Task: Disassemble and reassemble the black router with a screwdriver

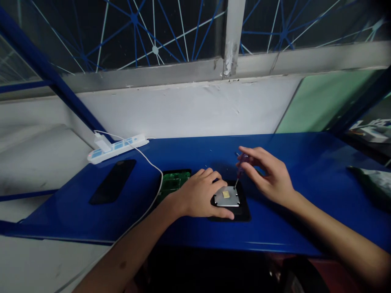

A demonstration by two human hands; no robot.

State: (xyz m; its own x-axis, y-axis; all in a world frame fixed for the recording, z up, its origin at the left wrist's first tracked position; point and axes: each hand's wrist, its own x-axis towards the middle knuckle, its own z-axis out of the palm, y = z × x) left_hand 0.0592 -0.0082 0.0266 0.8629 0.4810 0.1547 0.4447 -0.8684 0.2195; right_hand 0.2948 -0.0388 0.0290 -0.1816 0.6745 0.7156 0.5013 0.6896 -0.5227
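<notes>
Head view. The right hand (271, 175) has its thumb and fingers closed on a slim screwdriver with a translucent purple handle (243, 159). The shaft leans slightly, its tip at the far right corner of a silver rectangular metal plate (232, 202) with a pale gold square patch (226, 194). The plate lies within a flat black casing (245, 212) on the glossy blue table (195, 235). The left hand (197, 195) is open and spread at the plate's left side, fingers toward the far edge, thumb along the near edge.

Handling, as judged: the shaft should stand square to the plate, tip fully seated before any turning. Steady downward pressure with slow turns of the fingers would limit slipping and damage to a screw head. The left hand should bear on the casing, clear of the tip's path, so that the work cannot swivel. A slip could scratch the plate.

Not verified: the screw head under the tip is too small to make out, as is the direction of turning. The left hand covers part of the casing and overlaps a green circuit board (174, 182) to its left; how firmly it presses cannot be told. The handle is partly hidden by the right fingers. Underside of casing: out of sight.
</notes>
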